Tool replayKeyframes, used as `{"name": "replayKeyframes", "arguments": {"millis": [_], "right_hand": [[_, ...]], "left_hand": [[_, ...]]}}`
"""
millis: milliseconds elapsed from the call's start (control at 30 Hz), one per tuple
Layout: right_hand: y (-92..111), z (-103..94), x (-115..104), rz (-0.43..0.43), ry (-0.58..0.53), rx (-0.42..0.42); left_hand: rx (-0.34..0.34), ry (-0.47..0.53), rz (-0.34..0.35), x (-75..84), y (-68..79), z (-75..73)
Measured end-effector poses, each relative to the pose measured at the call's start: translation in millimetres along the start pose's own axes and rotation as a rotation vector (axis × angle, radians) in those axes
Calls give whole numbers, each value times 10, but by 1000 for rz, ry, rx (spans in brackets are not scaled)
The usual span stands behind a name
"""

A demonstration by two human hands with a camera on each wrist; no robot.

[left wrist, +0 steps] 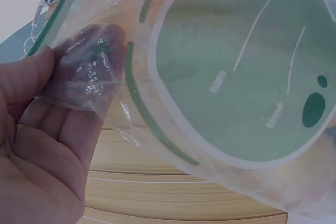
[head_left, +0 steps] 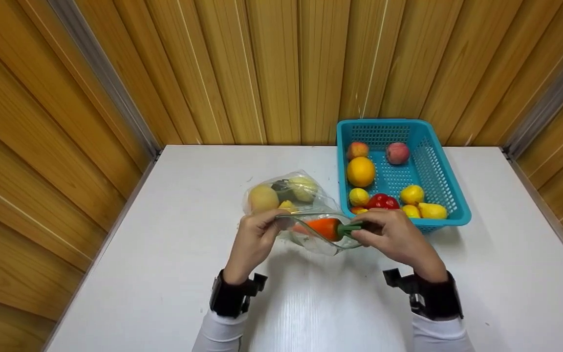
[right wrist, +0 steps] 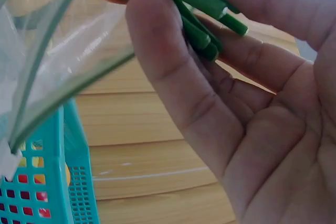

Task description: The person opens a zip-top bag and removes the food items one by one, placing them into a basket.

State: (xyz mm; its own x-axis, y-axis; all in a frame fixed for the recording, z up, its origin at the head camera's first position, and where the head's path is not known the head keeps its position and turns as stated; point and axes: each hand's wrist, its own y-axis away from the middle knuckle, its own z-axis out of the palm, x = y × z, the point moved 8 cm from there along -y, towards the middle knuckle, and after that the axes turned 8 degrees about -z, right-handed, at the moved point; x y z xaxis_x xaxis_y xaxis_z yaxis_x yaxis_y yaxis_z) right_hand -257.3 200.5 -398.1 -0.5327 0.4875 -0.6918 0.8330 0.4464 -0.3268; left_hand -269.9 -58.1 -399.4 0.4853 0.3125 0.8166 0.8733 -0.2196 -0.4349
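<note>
A clear zip bag (head_left: 328, 247) with a green-edged mouth is held up over the table. My left hand (head_left: 258, 239) pinches one side of that mouth between thumb and fingers. An orange carrot with green stems (head_left: 328, 228) lies across the opening, its tip inside the bag. My right hand (head_left: 399, 239) holds the carrot by its green stems (right wrist: 194, 3), thumb on one side and fingers on the other. Round yellowish produce (head_left: 263, 198) and something dark green show through the plastic. The left wrist view shows the bag's green printed label (left wrist: 236, 66).
Right of the bag stands a blue perforated basket (head_left: 450, 171). It holds an orange (head_left: 361, 171), apples (head_left: 398, 153), a red pepper-like piece (head_left: 382, 201) and several yellow lemons (head_left: 412, 194). Wood-patterned walls (head_left: 271, 73) close off the white table (head_left: 179, 254) behind and at the sides.
</note>
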Motion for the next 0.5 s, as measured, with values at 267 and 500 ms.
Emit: {"name": "replayKeyframes", "arguments": {"millis": [267, 500], "right_hand": [[138, -215, 35, -30, -70, 49], [279, -368, 46, -42, -125, 98]], "left_hand": [[16, -19, 4, 9, -6, -3], [5, -20, -23, 10, 2, 5]]}}
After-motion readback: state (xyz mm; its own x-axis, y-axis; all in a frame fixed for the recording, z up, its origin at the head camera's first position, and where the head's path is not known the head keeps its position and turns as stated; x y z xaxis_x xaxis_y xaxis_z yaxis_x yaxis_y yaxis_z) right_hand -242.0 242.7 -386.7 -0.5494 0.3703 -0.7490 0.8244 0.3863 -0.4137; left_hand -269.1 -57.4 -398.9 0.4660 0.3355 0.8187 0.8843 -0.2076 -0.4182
